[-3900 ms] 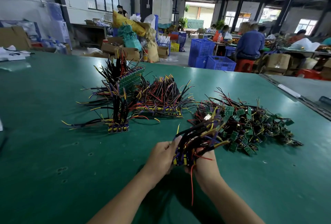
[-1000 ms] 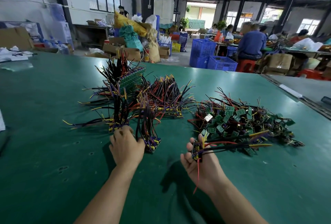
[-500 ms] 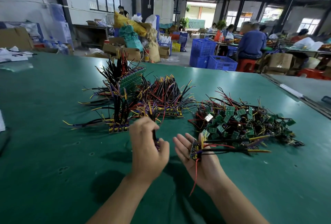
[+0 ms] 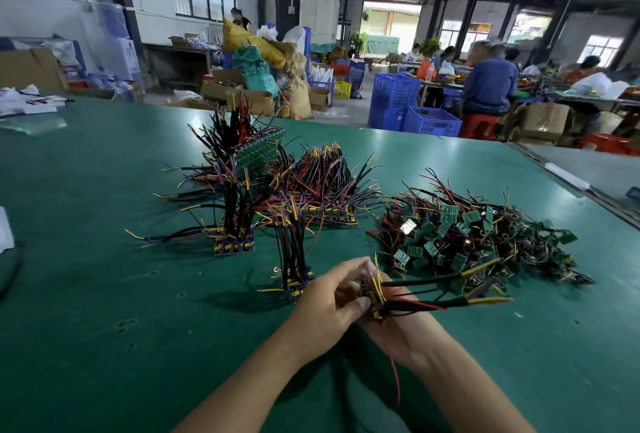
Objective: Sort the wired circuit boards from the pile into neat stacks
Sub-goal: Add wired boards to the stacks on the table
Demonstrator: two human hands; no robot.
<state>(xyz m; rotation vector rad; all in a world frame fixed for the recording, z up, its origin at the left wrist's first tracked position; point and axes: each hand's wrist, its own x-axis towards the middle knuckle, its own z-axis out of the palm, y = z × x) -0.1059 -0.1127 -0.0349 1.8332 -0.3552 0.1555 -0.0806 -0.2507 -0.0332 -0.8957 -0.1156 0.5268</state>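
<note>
Pinched between thumb and fingertips of the left hand (image 4: 332, 299) is one small wired circuit board (image 4: 373, 297), its black, red and yellow leads trailing rightward. The right hand (image 4: 401, 335) lies palm-up beneath it; whether those fingers close cannot be told. Just beside the left hand stands a short stack of boards (image 4: 294, 282), leads upright, and fuller stacks (image 4: 233, 245) stand farther back. Judged roughly half done: the loose tangled pile of green boards (image 4: 467, 242) to the right is sizeable. Surface is a green matted worktable (image 4: 104, 328), pitted with small dents. Beyond it are blue plastic crates (image 4: 408, 110), brown cardboard boxes (image 4: 543, 121) and seated workers (image 4: 488, 86).
</note>
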